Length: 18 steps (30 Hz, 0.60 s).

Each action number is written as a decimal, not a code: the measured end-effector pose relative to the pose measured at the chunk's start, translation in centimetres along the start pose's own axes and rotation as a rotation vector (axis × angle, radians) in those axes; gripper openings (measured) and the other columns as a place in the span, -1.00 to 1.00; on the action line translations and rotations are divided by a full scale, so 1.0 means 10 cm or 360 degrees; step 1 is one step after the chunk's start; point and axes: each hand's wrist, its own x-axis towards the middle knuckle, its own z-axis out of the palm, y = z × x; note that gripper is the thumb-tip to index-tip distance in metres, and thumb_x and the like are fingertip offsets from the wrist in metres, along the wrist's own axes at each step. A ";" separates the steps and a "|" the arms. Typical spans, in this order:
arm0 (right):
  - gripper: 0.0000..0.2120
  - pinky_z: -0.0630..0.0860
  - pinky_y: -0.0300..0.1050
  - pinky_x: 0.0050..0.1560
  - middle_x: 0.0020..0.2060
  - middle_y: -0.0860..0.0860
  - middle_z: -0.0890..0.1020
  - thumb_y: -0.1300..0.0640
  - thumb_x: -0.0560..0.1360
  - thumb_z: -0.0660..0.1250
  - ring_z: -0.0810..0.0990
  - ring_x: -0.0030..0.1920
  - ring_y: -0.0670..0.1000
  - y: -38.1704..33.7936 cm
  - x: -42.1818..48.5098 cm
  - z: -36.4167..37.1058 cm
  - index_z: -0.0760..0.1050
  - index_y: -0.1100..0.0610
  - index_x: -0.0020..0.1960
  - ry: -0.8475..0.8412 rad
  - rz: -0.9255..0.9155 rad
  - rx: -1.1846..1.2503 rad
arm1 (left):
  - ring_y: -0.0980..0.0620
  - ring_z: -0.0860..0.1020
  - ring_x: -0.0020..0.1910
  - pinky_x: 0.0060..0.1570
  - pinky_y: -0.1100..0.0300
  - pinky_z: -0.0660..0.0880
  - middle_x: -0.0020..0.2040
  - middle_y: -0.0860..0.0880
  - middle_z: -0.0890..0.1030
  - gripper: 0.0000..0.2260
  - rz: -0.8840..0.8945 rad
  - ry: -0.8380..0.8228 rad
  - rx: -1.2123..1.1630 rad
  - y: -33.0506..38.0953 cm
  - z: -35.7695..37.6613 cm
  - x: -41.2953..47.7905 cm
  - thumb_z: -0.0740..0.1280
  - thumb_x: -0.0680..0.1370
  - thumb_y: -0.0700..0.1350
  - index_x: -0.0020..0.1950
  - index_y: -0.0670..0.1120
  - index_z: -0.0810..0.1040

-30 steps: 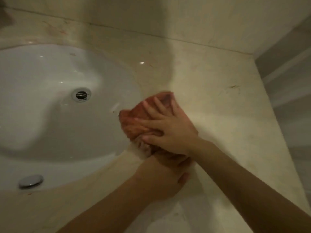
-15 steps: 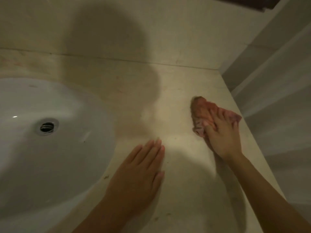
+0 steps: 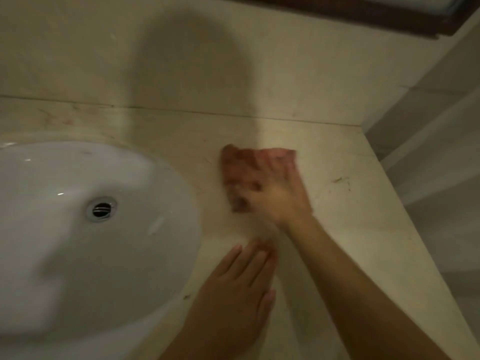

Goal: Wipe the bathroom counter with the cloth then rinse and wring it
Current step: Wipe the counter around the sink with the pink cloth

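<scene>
A reddish-pink cloth [image 3: 240,167] lies bunched on the beige marble counter [image 3: 350,224], to the right of the white sink. My right hand [image 3: 278,193] presses flat on top of the cloth, fingers spread over it; both are motion-blurred. My left hand [image 3: 236,289] rests palm down on the counter nearer to me, fingers together and holding nothing, close to the sink's rim.
The white oval sink [image 3: 161,268] with a metal drain [image 3: 101,209] fills the left. A beige backsplash wall [image 3: 233,61] rises behind. The counter's right edge [image 3: 405,229] drops off to a pale floor. Small dark specks [image 3: 340,180] mark the counter at right.
My right hand has slid the cloth leftward from the counter's right edge back toward the sink. Before that, my left hand let go of the cloth and settled flat on the counter.
</scene>
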 end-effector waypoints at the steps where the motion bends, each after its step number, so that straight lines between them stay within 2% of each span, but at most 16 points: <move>1: -0.43 -0.43 0.10 0.39 0.53 -0.09 0.04 -0.24 0.48 0.05 -0.11 0.52 0.07 -0.22 -0.01 0.03 0.07 -0.19 0.47 -0.0032 -0.0111 0.0027 | -0.05 0.45 0.30 0.29 0.05 0.26 0.25 -0.08 0.57 -0.57 0.0020 0.0019 0.0014 -0.01 0.02 0.00 0.16 0.46 0.04 0.23 -0.13 0.54; 3: -0.43 -0.43 0.02 0.38 0.53 -0.10 -0.02 -0.19 0.51 0.10 -0.19 0.51 -0.01 -0.43 -0.07 0.07 0.04 -0.17 0.48 -0.0120 -0.0184 0.0110 | -0.06 0.50 0.24 0.29 0.04 0.26 0.15 -0.08 0.63 -0.59 0.0044 0.0058 0.0041 -0.03 0.03 0.00 0.19 0.44 0.03 0.16 -0.14 0.58; 5: -0.43 -0.37 -0.06 0.41 0.53 -0.11 -0.03 -0.20 0.52 0.10 -0.18 0.51 -0.09 -0.35 -0.15 0.05 0.05 -0.15 0.48 -0.0174 -0.0175 0.0247 | -0.04 0.44 0.28 0.28 0.05 0.26 0.20 -0.07 0.60 -0.55 0.0036 0.0047 0.0054 -0.04 0.03 0.00 0.18 0.45 0.05 0.23 -0.16 0.52; 8: -0.34 -0.31 -0.14 0.41 0.53 -0.09 -0.01 -0.27 0.42 -0.11 -0.12 0.51 -0.11 -0.04 -0.26 0.03 0.05 -0.09 0.49 -0.0099 -0.0129 0.0152 | 0.02 0.34 0.33 0.28 0.10 0.25 0.28 -0.05 0.54 -0.52 -0.0002 0.0017 0.0044 -0.03 0.00 0.01 0.15 0.47 0.07 0.32 -0.13 0.41; 10: -0.22 -0.26 -0.12 0.43 0.52 -0.06 0.00 -0.26 0.31 -0.27 -0.09 0.52 -0.07 0.21 -0.33 0.01 0.02 -0.07 0.50 -0.0029 -0.0005 0.0051 | 0.03 0.34 0.33 0.28 0.11 0.25 0.29 -0.03 0.53 -0.53 0.0003 0.0005 0.0058 -0.03 0.00 0.00 0.14 0.48 0.08 0.32 -0.11 0.42; 11: -0.20 -0.25 -0.10 0.44 0.52 -0.03 0.03 -0.24 0.29 -0.29 -0.05 0.52 -0.03 0.37 -0.37 0.01 0.03 -0.04 0.50 0.0013 0.0077 0.0040 | 0.03 0.34 0.33 0.28 0.11 0.25 0.30 -0.03 0.52 -0.53 0.0010 -0.0004 0.0047 -0.04 0.01 0.00 0.14 0.48 0.08 0.32 -0.10 0.41; 13: -0.24 -0.21 -0.02 0.47 0.50 0.08 0.17 -0.19 0.34 -0.24 0.07 0.51 0.06 0.79 -0.42 -0.02 0.10 0.02 0.49 0.0178 0.0269 -0.0001 | 0.05 0.35 0.33 0.27 0.13 0.27 0.30 -0.02 0.52 -0.54 0.0008 -0.0014 -0.0041 -0.05 0.02 -0.01 0.13 0.47 0.09 0.31 -0.09 0.38; 15: -0.32 -0.07 0.16 0.47 0.43 0.16 0.32 -0.14 0.40 -0.17 0.23 0.45 0.14 1.23 -0.52 -0.09 0.15 0.03 0.48 0.0328 0.0549 -0.0115 | 0.05 0.39 0.31 0.26 0.16 0.27 0.27 0.00 0.54 -0.58 0.0019 -0.0002 -0.0140 -0.09 0.02 -0.01 0.09 0.52 0.09 0.29 -0.07 0.40; 16: -0.35 -0.02 0.21 0.45 0.41 0.16 0.35 -0.13 0.42 -0.16 0.25 0.42 0.15 1.39 -0.57 -0.12 0.13 0.01 0.48 0.0360 0.0681 -0.0166 | 0.05 0.43 0.30 0.27 0.17 0.27 0.27 0.00 0.55 -0.58 0.0041 -0.0006 -0.0161 -0.12 0.02 0.02 0.03 0.55 0.09 0.29 -0.07 0.43; 18: -0.38 -0.03 0.24 0.44 0.46 0.12 0.26 -0.14 0.45 -0.20 0.16 0.46 0.12 1.56 -0.64 -0.13 0.03 -0.05 0.49 0.0339 0.0860 -0.0186 | 0.04 0.50 0.25 0.26 0.18 0.27 0.24 -0.02 0.57 -0.53 0.0062 -0.0054 -0.0130 -0.21 0.00 0.17 -0.04 0.57 0.08 0.26 -0.09 0.51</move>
